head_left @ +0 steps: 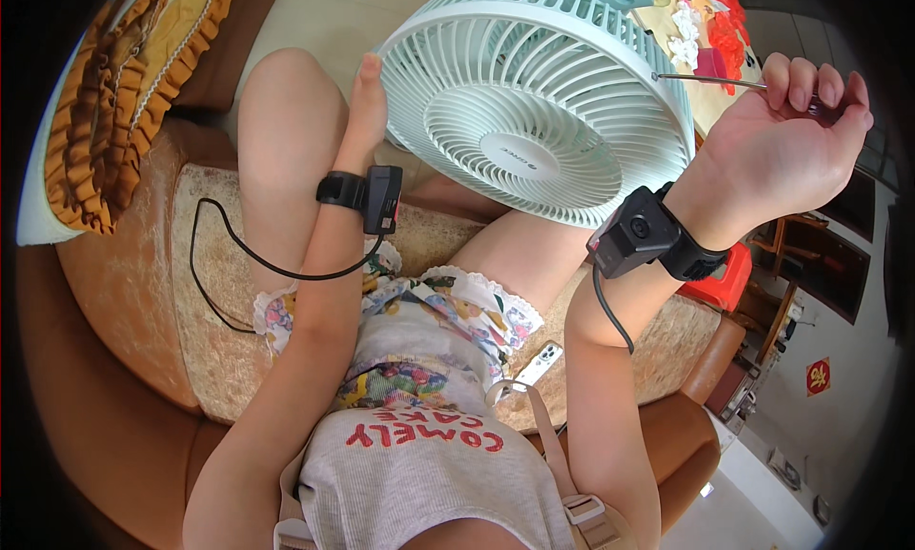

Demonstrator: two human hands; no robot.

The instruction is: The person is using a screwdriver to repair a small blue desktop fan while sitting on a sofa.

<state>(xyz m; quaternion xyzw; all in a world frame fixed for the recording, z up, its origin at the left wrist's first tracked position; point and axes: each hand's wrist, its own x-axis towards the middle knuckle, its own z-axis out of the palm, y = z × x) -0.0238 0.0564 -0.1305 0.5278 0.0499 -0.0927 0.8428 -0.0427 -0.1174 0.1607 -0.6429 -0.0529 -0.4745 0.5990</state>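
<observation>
A pale mint-green fan head (534,112) with a round slatted grille is held tilted above my knees. At its left rim my left hand (366,112) grips the edge with the thumb showing along the side; its other fingers are hidden behind the fan. My right hand (786,140) is closed around the handle of a screwdriver (710,79), most of the handle being covered by the fingers. The thin metal shaft points left, and its tip meets a small screw spot on the right rim of the fan.
I sit on a brown sofa (229,312), where a phone (539,363) lies beside my thigh. A red plastic stool (721,281) stands to the right. Beyond the fan, a table holds red and white items (726,30). Ruffled brown fabric (133,102) is at far left. A cable (229,228) hangs from my left wrist device.
</observation>
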